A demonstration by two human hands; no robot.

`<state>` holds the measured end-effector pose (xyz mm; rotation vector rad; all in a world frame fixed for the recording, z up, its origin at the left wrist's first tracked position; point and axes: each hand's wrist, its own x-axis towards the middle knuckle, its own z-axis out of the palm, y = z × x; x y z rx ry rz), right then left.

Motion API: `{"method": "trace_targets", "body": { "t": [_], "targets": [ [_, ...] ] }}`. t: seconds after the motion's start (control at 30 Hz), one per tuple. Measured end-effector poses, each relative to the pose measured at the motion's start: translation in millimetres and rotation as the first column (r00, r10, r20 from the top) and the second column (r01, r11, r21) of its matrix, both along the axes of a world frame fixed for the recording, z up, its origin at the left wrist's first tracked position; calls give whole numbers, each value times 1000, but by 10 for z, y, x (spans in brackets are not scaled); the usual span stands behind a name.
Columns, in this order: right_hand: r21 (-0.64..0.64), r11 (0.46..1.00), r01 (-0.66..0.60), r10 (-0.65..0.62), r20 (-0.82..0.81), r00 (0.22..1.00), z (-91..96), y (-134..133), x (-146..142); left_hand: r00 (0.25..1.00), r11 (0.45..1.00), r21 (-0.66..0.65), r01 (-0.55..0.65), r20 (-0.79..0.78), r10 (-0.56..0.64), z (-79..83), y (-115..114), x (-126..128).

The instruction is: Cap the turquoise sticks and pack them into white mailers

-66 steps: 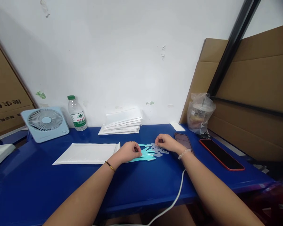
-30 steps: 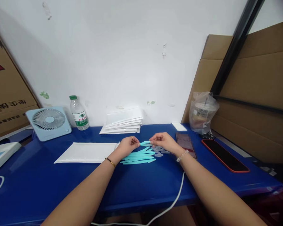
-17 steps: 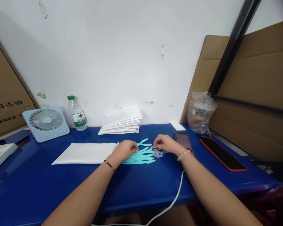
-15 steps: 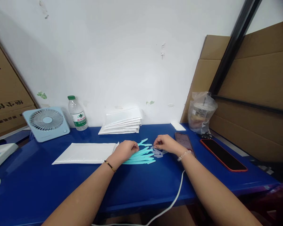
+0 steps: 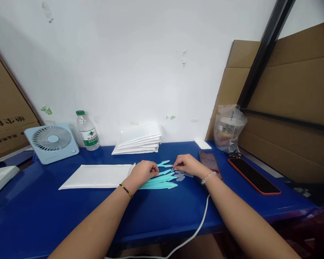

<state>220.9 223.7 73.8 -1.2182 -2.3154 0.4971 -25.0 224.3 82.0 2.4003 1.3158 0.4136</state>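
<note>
My left hand is closed, thumb and fingers pinching a turquoise eyebrow razor whose blade end sticks out to the right. Several more turquoise razors lie fanned out on the table below it, and others show just above the fingertips. Opposite, my right hand pinches a small clear blade cap. Loose clear caps are scattered under and beside that hand. A white padded mailer lies flat to the left, its right end partly behind my left hand.
On the blue table stand a light-blue fan, a water bottle and a stack of mailers. At the right are two phones, a bagged drink cup and cardboard. A white cable crosses the front edge.
My right hand has shifted slightly left, its pinched fingertips nearer the razor in my left hand. That razor stands out more separately from the others. My left hand has hardly moved.
</note>
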Motion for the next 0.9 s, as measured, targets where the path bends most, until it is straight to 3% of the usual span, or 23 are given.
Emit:
{"method": "trace_targets", "body": {
  "t": [0.33, 0.5, 0.73, 0.9],
  "targets": [
    [66, 998, 16, -16, 3, 1000, -87, 10, -220, 999, 998, 66, 1, 38, -4, -92, 84, 81],
    [52, 997, 51, -49, -40, 998, -13, -10, -112, 995, 992, 121, -35, 98, 23, -8, 33, 36],
    [-172, 985, 12, -11, 4, 1000, 149, -101, 157, 983, 985, -26, 173, 59, -171, 65, -39, -71],
    [-199, 979, 44, -35, 46, 998, 153, -125, 98, 986, 985, -64, 161, 44, -159, 33, -38, -44]
  ]
}}
